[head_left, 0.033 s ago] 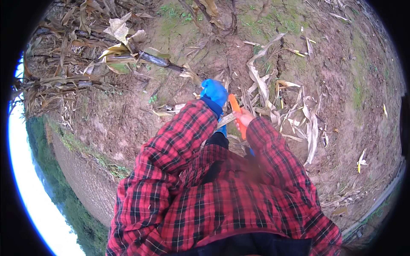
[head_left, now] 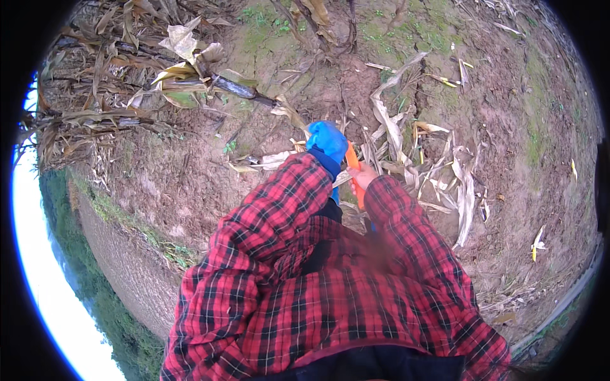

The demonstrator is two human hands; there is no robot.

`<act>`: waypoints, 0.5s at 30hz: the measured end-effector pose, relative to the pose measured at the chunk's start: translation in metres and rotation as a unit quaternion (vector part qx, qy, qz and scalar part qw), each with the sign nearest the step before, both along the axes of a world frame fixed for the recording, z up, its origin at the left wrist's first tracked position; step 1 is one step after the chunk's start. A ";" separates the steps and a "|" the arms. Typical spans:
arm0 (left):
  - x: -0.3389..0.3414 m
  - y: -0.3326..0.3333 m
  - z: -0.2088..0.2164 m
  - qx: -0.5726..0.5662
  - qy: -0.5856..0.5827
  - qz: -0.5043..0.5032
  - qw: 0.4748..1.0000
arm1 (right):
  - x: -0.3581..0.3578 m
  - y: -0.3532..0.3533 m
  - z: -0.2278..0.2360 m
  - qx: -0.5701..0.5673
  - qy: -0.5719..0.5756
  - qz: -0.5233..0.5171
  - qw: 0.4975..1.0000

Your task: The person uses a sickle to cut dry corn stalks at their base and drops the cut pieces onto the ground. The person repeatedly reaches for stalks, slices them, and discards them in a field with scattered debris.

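My left hand point(head_left: 326, 137), in a blue glove, is closed in a fist just ahead of my body; what its fingers hold is hidden. Beside it, on the right, my bare right hand point(head_left: 363, 174) is wrapped round a long, narrow orange handle point(head_left: 353, 154). The handle's upper end nearly meets the blue glove, and whatever it belongs to is not discernible. A dark, dry corn stalk point(head_left: 238, 87) with withered leaves lies left of and beyond the glove, its thin end pointing toward it. Pale dry husks point(head_left: 391, 124) are scattered right of my hands.
Reddish bare soil point(head_left: 152, 190) with patches of moss surrounds me. A thick heap of dried corn stalks point(head_left: 89, 120) fills the far left. More husk pieces point(head_left: 466, 197) lie on the right. Green trees point(head_left: 95, 279) stand beyond the field at the left edge.
My left hand has shifted slightly right, closer to the orange handle. The right hand keeps its grip on the handle.
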State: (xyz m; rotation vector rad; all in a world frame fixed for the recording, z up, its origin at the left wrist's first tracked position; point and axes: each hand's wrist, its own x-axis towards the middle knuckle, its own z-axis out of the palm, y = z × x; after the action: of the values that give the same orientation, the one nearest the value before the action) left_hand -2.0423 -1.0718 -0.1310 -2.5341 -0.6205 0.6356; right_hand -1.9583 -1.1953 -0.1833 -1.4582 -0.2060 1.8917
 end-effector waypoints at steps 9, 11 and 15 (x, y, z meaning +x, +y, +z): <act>-0.204 -0.031 -0.004 -0.202 0.018 0.387 0.899 | 0.096 -0.215 0.133 -0.160 0.035 -0.096 0.982; -0.266 -0.049 -0.022 -0.215 0.192 0.425 0.858 | 0.120 -0.235 0.114 -0.163 -0.174 -0.070 0.969; -0.283 -0.011 -0.104 0.244 0.324 0.190 0.894 | 0.116 -0.168 0.086 -0.052 -0.175 -0.007 0.983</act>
State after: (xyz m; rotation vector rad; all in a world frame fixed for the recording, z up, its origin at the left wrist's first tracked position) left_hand -2.3254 -1.0832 -0.2345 -1.6017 -0.8850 1.2128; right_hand -1.8424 -1.3634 -0.0977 -1.8545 -0.2635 1.6432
